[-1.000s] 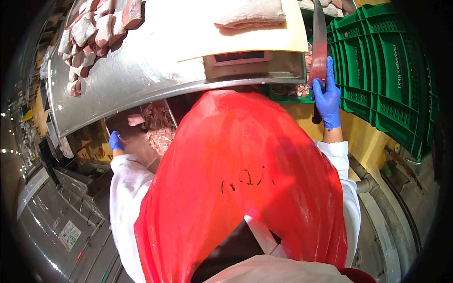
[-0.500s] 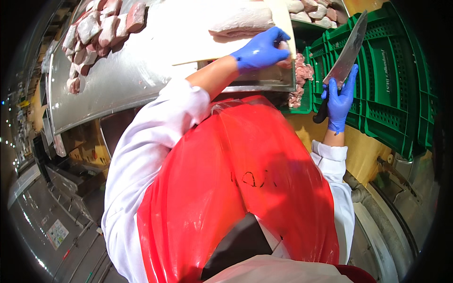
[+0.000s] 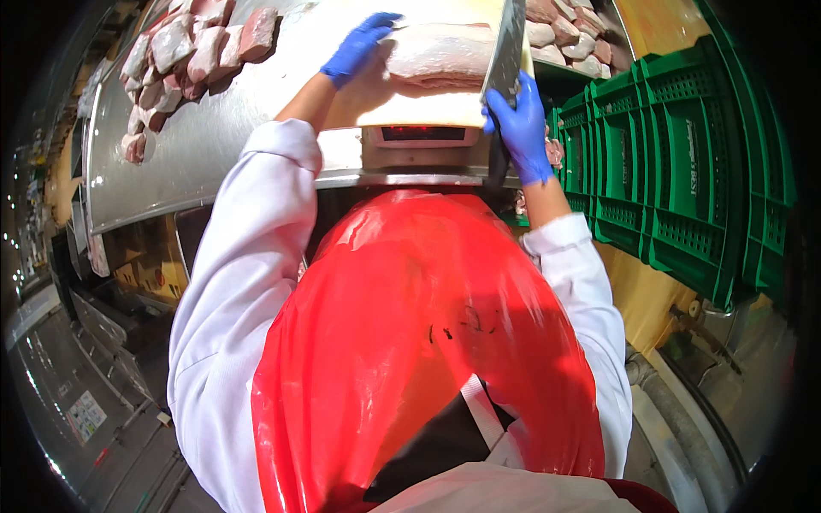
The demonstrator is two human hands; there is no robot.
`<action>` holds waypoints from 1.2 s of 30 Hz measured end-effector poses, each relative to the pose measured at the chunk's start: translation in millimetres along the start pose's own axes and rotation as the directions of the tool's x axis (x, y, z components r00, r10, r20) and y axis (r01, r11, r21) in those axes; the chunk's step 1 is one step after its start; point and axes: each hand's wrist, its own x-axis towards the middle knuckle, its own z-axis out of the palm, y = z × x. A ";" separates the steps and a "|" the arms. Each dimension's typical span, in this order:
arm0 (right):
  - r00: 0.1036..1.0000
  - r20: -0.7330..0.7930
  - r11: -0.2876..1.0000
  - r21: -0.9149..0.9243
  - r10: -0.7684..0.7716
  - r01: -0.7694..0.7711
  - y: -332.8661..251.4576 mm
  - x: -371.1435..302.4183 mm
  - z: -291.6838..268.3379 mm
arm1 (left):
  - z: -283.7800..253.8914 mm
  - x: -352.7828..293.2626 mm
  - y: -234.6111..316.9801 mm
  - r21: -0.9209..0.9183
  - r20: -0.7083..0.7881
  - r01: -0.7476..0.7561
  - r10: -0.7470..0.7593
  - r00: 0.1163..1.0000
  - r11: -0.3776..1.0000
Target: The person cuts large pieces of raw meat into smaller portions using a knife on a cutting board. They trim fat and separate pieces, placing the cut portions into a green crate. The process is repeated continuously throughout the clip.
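Steel worktable [image 3: 205, 145] under hard light, cluttered workroom around it. Nearest: red apron [image 3: 419, 342], white sleeves [image 3: 235, 248] up either side, both forearms reaching forward. Next, red-lit display [image 3: 425, 134] just below the near edge of the cutting board [image 3: 419, 109].

Right hand [image 3: 523, 128], blue glove: wrapped round the knife [image 3: 506, 60] near the handle-blade junction, black handle toward the body, blade pointing away. Meat slab [image 3: 440, 58] is on the board between the hands; blade sits at its right end, contact can't tell. Left hand [image 3: 357, 53], also gloved: by the slab's far left corner, fingers stretched out, nothing visible in it; can't tell if fingertips touch meat.

My read: step in hand is lining up blade and slab. Cutting from this pose calls for left hand steadying, fingers clear of the edge.

Farther: meat chunks [image 3: 201, 51] heaped left, second heap [image 3: 569, 38] right, beyond green crate [image 3: 676, 184].
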 end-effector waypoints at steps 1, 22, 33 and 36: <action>1.000 -0.008 1.000 0.008 -0.025 0.025 7.3 23.9 5.5 | 23.5 -10.5 13.1 0.089 0.087 0.123 -0.131 0.988 0.988; 0.934 0.349 0.229 -0.906 -0.074 0.357 6.3 -92.6 39.7 | -51.2 -72.8 4.1 0.133 -0.456 -0.148 0.193 0.869 0.980; 0.982 0.100 0.520 -0.837 -0.158 0.169 -29.6 -132.1 18.6 | 59.3 -83.0 41.9 0.474 -0.325 -0.012 0.187 0.927 0.881; 0.975 0.064 0.548 -0.819 -0.211 0.172 -22.4 -96.0 47.2 | 58.6 -78.3 28.9 0.396 -0.354 0.003 0.150 0.923 0.918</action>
